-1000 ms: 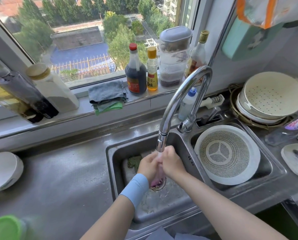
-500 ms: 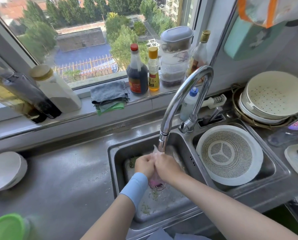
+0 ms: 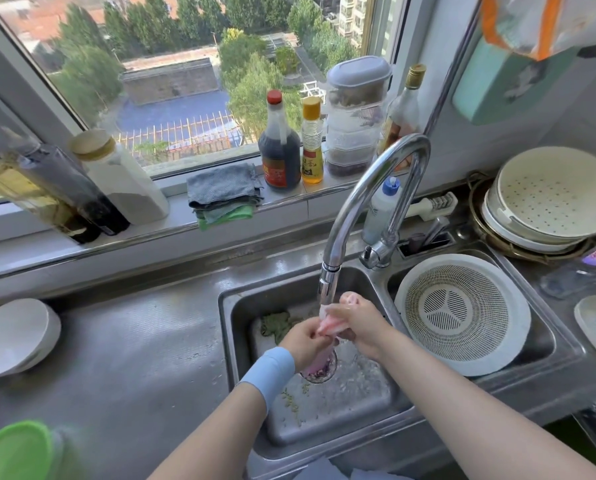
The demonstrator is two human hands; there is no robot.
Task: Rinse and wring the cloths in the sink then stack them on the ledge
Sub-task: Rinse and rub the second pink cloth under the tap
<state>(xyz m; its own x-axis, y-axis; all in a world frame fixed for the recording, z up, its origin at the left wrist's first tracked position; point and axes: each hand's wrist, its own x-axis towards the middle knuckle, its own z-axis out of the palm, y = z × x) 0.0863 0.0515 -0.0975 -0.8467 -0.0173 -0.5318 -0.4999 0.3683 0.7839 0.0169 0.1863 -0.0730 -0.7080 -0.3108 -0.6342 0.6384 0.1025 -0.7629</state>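
Both hands hold a pink cloth [image 3: 328, 324] under the running faucet [image 3: 369, 188] over the left sink basin [image 3: 241, 341]. My left hand [image 3: 305, 339] grips its lower part, which hangs down toward the drain. My right hand [image 3: 360, 322] grips its upper part close to the spout. A green cloth [image 3: 279, 323] lies at the back of the basin floor. On the window ledge [image 3: 144, 237] sits a stack of folded cloths [image 3: 223, 195], grey on top and green at the bottom.
Sauce bottles [image 3: 279, 150] and stacked containers [image 3: 355, 116] stand on the ledge to the right of the stack, tall jars [image 3: 116, 174] to its left. A white colander [image 3: 462, 313] fills the right basin. Bowls [image 3: 12, 336] sit on the left counter.
My hands have come apart a little: the right one has risen toward the spout with the cloth's top, and the pink cloth now stretches between them.
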